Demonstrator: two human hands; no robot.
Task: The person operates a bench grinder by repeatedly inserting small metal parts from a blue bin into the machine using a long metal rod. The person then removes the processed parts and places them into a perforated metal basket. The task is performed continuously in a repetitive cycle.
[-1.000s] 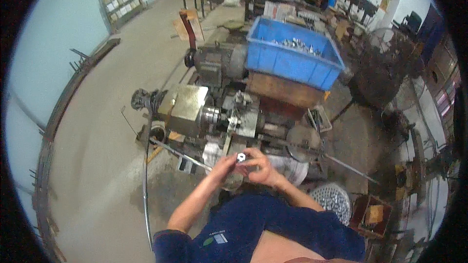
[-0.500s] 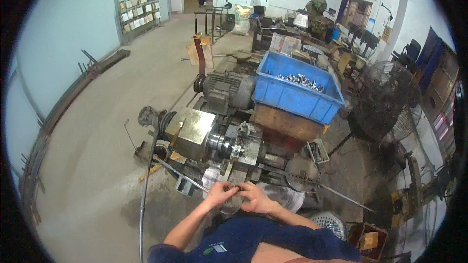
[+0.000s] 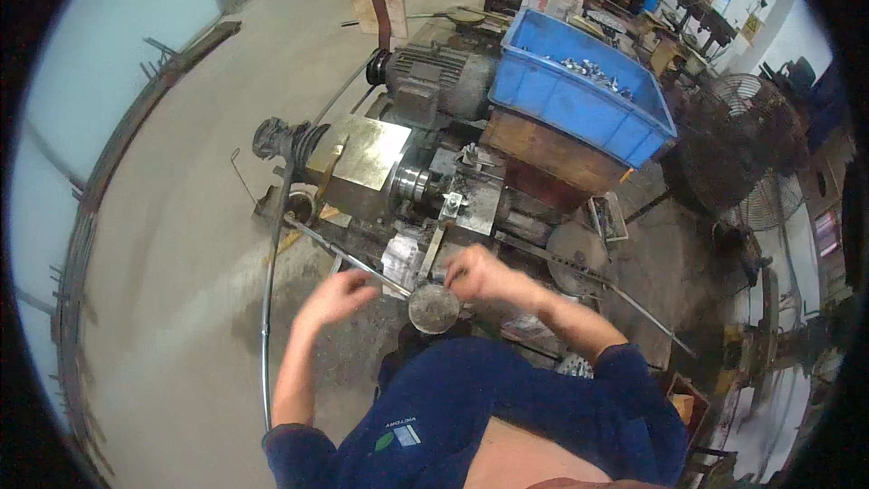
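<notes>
My left hand (image 3: 339,297) is beside a long metal rod (image 3: 355,263), its fingers loosely bent and apart, with nothing seen in them. Across from it, my right hand (image 3: 484,273) is closed, fingertips pinched together just above a round grey metal disc (image 3: 434,310). Whatever the pinch holds is too small and blurred to name. Ahead of both hands stands a greasy machine with a shiny chuck (image 3: 412,183) and a metal clamp block (image 3: 453,206). A flat bar (image 3: 433,252) runs from the block toward the disc.
A blue crate (image 3: 579,100) of small shiny metal parts rests on a wooden box (image 3: 543,149) at the back right. Behind the chuck sits an electric motor (image 3: 425,81). A large fan (image 3: 738,149) stands at right; a thin upright pole (image 3: 265,335) rises at left.
My hands were together over the disc and have parted. The left moved left and up, the right moved up and slightly right. The view has tilted downward, uncovering the disc.
</notes>
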